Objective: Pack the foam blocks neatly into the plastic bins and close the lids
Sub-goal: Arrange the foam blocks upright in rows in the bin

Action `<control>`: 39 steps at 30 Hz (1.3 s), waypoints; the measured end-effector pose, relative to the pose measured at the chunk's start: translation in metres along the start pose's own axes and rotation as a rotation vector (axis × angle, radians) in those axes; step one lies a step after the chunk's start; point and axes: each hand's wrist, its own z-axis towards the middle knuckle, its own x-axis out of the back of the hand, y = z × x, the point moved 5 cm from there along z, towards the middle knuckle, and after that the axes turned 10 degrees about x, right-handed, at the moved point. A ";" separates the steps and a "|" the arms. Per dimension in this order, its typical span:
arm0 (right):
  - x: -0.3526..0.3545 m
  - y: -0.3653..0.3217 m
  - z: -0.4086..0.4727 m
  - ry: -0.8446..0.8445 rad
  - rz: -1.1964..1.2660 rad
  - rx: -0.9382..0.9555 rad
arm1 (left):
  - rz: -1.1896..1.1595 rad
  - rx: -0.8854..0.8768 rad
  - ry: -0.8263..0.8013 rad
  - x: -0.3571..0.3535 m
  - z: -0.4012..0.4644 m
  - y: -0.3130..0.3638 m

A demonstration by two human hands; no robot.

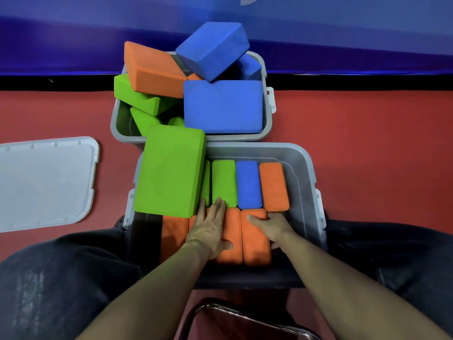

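In the near bin (302,168), the left hand (209,229) lay flat, fingers spread, on orange blocks (231,235); the right hand (272,227) gripped another orange block (256,241).

We see a red floor (367,148) spreading out to both sides. Beyond it runs a black strip (355,81) along the foot of a blue wall (73,33). At the bottom edge, near us, a curved metal chair frame (245,317) shows. Dark trouser legs (56,278) fill the lower corners on either side.
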 end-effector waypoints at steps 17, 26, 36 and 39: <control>0.025 -0.122 -0.063 0.120 -0.330 0.454 | -0.512 -0.136 0.315 0.088 -0.031 -0.006; -0.003 -0.151 -0.103 0.056 -0.168 0.613 | -0.769 0.149 0.459 0.095 -0.049 -0.077; -0.054 -0.165 -0.083 0.033 -0.100 0.646 | -1.535 0.928 0.177 0.028 -0.028 -0.152; -0.064 -0.169 -0.078 0.022 -0.110 0.654 | -1.715 0.782 0.159 -0.007 0.016 -0.165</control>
